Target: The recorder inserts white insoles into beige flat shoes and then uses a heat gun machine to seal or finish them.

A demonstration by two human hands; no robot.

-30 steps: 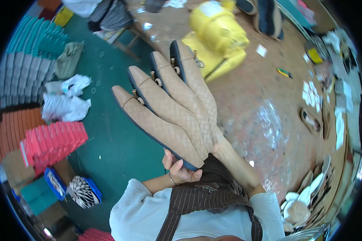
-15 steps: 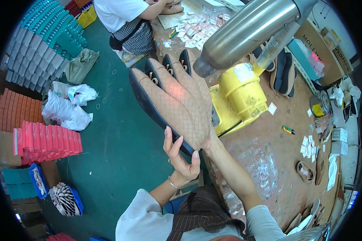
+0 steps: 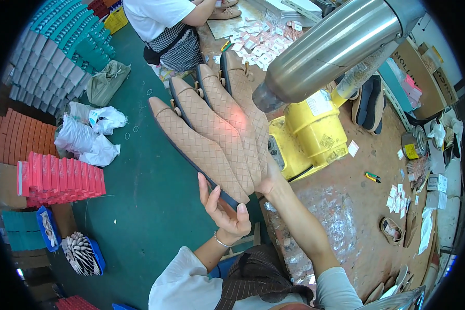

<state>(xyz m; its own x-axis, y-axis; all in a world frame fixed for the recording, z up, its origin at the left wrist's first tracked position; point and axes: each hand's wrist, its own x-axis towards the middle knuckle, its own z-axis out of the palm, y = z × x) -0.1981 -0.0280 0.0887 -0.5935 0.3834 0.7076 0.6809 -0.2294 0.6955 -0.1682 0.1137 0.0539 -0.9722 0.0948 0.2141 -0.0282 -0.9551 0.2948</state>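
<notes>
Several tan shoes (image 3: 204, 129) with a woven pattern and dark soles are spread like a fan, toes pointing away from me. Small gold-coloured fittings show between them. My left hand (image 3: 226, 214) is closed at the heel of the leftmost shoe, its fingers by the dark sole and its thumb at the heel end. On the right side of the bunch my right hand (image 3: 269, 178) grips the heels, its fingers mostly hidden behind the shoes. A metal cylinder with a nozzle (image 3: 267, 98) points down close to the shoes' right side. A red glow lies on the uppers.
A yellow machine (image 3: 315, 124) stands on the worktable (image 3: 320, 191) right of the shoes. Small cards (image 3: 263, 44) lie scattered farther back, near a person (image 3: 165, 31) at work. More shoes (image 3: 368, 106) lie at the right. Stacked pink boxes (image 3: 62, 175) and white bags (image 3: 88, 139) stand left.
The bunch of shoes has tilted and swung a little left, showing more of the woven uppers and less of the dark side. My left hand has shifted slightly down and left with it.
</notes>
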